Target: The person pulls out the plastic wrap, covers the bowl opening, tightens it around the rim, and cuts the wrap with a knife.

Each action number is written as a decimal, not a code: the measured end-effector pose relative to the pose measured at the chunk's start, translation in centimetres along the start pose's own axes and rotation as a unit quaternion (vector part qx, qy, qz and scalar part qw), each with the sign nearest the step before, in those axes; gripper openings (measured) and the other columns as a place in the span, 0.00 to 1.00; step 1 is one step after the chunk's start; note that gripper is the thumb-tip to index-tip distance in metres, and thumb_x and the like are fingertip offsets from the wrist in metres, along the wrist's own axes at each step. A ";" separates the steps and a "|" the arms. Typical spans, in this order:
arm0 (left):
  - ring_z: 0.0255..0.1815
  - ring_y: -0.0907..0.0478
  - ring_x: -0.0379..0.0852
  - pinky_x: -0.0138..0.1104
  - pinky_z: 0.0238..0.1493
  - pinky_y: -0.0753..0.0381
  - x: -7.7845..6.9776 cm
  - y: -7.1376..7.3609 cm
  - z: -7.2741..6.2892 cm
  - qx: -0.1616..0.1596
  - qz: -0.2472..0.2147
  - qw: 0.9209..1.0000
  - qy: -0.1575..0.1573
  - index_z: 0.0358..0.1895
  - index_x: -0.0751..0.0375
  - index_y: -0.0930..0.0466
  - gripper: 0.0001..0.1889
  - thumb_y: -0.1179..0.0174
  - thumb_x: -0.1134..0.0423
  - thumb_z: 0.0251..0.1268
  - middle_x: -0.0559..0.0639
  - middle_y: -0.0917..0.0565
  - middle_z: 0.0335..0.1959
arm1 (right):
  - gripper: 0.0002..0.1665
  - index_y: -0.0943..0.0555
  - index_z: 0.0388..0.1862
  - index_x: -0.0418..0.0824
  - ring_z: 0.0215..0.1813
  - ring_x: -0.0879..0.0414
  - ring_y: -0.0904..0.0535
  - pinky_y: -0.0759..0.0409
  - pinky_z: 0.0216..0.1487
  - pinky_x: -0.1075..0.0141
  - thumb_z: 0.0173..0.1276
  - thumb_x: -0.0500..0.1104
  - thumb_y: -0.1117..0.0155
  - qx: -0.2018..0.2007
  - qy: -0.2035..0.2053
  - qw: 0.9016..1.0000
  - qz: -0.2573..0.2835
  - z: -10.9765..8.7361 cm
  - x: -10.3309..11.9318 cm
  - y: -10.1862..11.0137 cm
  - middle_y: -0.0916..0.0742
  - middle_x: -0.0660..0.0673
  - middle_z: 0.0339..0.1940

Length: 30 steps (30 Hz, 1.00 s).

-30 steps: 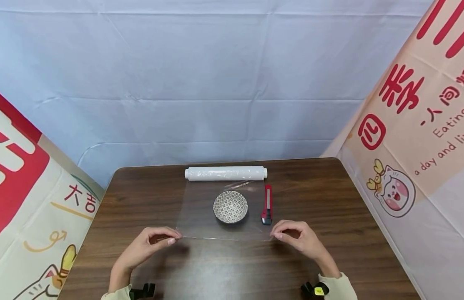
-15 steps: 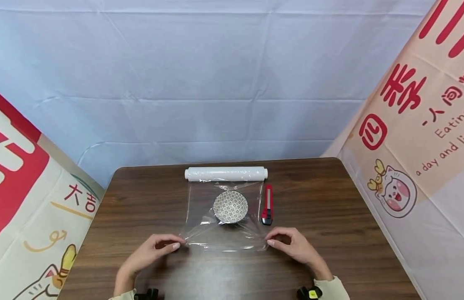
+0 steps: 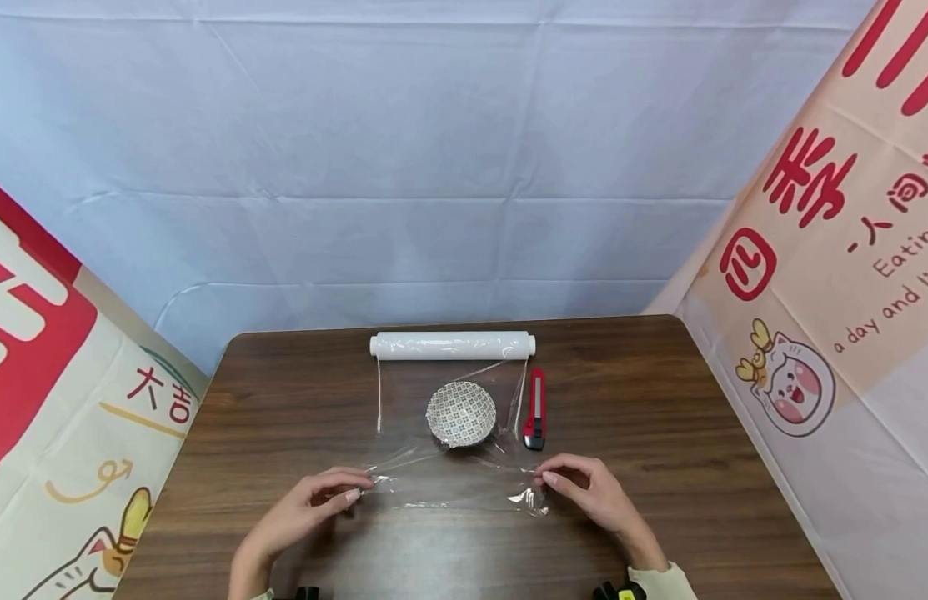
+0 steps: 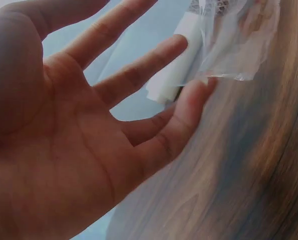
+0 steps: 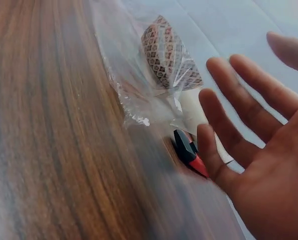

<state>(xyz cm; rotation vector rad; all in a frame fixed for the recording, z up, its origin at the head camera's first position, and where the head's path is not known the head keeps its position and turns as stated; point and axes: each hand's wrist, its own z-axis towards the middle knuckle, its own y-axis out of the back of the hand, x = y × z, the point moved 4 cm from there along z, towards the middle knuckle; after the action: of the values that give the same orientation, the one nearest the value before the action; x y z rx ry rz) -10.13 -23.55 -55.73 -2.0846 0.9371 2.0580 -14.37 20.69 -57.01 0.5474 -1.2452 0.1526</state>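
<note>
Clear film (image 3: 448, 492) drapes a patterned bowl (image 3: 461, 414) on a wood-grain surface (image 3: 629, 392); pale cloth (image 3: 321, 150) hangs behind. Left hand (image 3: 308, 506) and right hand (image 3: 593, 492) flank the film, each grip loose and wide.

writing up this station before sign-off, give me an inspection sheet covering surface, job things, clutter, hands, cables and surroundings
Surface: brown wood-grain tabletop, pale glare toward the near side.
Job's things: white roll lies at the back; creased clear film runs from it over the patterned bowl; red cutter lies right of the bowl.
Clutter: nothing seen.
Hands: left hand at the film's near left corner, whether pinching is unclear; right hand by the near right corner, thumb and forefinger apart in the wrist view.
Cables: nothing seen.
Surroundings: pale fabric backdrop behind, printed left banner and right banner at the sides.
</note>
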 end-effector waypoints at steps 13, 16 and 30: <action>0.41 0.16 0.45 0.34 0.44 0.19 -1.1 0.7 0.4 -0.089 0.099 0.981 0.144 0.66 0.58 0.19 0.22 0.43 0.49 0.82 0.55 0.11 0.44 | 0.12 0.17 0.53 0.25 0.48 0.66 0.12 0.16 0.51 0.75 0.77 0.32 0.38 -0.048 -0.035 0.998 0.034 1.6 1.0 -2.0 0.12 0.24 0.46; 0.57 0.14 0.53 0.46 0.60 0.15 -1.9 -0.2 1.6 -0.192 0.103 0.966 0.138 0.69 0.58 0.21 0.22 0.46 0.49 0.84 0.58 0.14 0.62 | 0.17 0.22 0.61 0.23 0.57 0.65 0.14 0.17 0.59 0.76 0.76 0.31 0.39 -0.101 -0.028 0.992 0.074 2.6 1.3 -3.5 0.16 0.20 0.56; 0.89 0.54 0.59 0.57 0.86 0.55 -3.5 -11.5 8.7 -0.236 -0.032 0.970 0.040 0.86 0.59 0.54 0.37 0.55 0.47 0.87 0.56 0.52 0.89 | 0.39 0.40 0.84 0.34 0.86 0.37 0.42 0.40 0.83 0.58 0.79 0.38 0.38 -0.217 -0.104 0.964 0.114 5.4 0.7 -8.5 0.35 0.32 0.85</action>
<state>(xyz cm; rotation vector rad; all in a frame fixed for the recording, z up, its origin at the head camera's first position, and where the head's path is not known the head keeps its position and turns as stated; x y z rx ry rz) -12.27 -8.96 -57.55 -2.3882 0.3990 2.3574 -15.31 10.68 -57.90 0.0386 -1.4926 0.0109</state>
